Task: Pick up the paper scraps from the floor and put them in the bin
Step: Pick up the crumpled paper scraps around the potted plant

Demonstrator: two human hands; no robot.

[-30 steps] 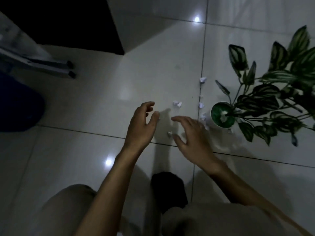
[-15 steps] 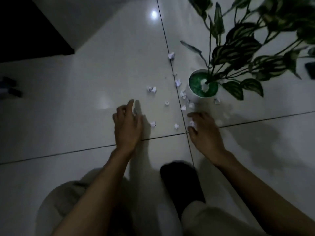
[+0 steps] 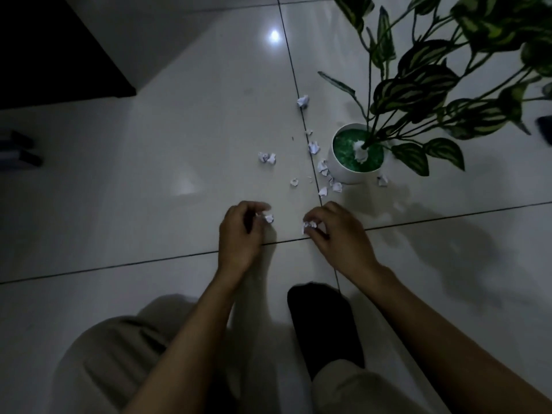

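Observation:
Several small crumpled white paper scraps lie on the glossy tile floor, among them a pair of scraps (image 3: 266,158), a far scrap (image 3: 303,101) on the grout line, and others close to the white pot. My left hand (image 3: 239,234) has its fingertips pinched on a paper scrap (image 3: 268,218) at floor level. My right hand (image 3: 337,234) is closed on another paper scrap (image 3: 309,225). No bin is in sight.
A white plant pot (image 3: 352,171) with green filling and long striped leaves (image 3: 418,85) stands at the right. A dark cabinet base (image 3: 59,55) fills the upper left. My dark sock (image 3: 325,324) and beige trousers (image 3: 119,354) are below. Dark chair feet (image 3: 27,150) show at the left edge.
The view tilted down and closer to the floor. Both hands lowered from open above the scraps and closed, each on a scrap.

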